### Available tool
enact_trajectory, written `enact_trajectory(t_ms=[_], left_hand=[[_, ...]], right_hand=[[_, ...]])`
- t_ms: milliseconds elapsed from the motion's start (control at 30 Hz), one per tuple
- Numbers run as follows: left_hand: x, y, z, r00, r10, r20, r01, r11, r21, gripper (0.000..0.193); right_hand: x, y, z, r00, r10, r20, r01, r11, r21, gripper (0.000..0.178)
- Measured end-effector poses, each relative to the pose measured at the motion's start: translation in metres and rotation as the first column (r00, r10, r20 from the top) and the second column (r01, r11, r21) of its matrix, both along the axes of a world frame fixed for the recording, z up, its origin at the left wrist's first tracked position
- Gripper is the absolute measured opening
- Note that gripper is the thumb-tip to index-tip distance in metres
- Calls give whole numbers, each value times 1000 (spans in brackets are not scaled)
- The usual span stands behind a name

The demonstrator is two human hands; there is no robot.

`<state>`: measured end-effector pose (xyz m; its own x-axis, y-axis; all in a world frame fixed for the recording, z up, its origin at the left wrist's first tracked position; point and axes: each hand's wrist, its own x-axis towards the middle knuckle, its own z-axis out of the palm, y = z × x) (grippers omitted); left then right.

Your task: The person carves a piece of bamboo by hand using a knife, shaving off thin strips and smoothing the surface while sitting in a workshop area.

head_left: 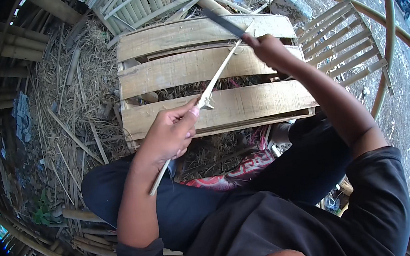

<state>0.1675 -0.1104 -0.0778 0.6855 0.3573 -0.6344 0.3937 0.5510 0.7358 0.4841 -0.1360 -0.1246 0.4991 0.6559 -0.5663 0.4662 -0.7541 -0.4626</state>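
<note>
My left hand (pixel 169 135) is closed round a pale split bamboo strip (pixel 220 70). One end of the strip sticks out below my wrist, and the other slants up and away to the right over a slatted wooden crate (pixel 172 74). Shavings curl from the strip just in front of my left thumb. My right hand (pixel 268 49) grips a long dark-bladed knife (pixel 224 23) by its handle, which my fingers mostly hide. The blade points up and to the left, close to the strip's far end; whether they touch I cannot tell.
Bamboo slat panels lie beyond the crate (pixel 139 4) and to its right (pixel 344 42). A grey stone block (pixel 291 5) sits at its far right corner. Dry shavings (pixel 88 86) cover the ground on the left, with bamboo poles (pixel 18 46) behind. My bent legs flank a red patterned sack (pixel 232 176).
</note>
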Motion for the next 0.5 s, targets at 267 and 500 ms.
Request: enact_trajectory(t_ms=[267,500], left_hand=[[10,-2,-6,1000,16,-3,-16,1000,22,49],[11,-2,-8,998,3,-64,-1,1000,29,50]], right_hand=[[2,-3,-24,996,-19,87,6,989,147,81],[-39,-12,-26,944,246,220,-291,934,205,80]])
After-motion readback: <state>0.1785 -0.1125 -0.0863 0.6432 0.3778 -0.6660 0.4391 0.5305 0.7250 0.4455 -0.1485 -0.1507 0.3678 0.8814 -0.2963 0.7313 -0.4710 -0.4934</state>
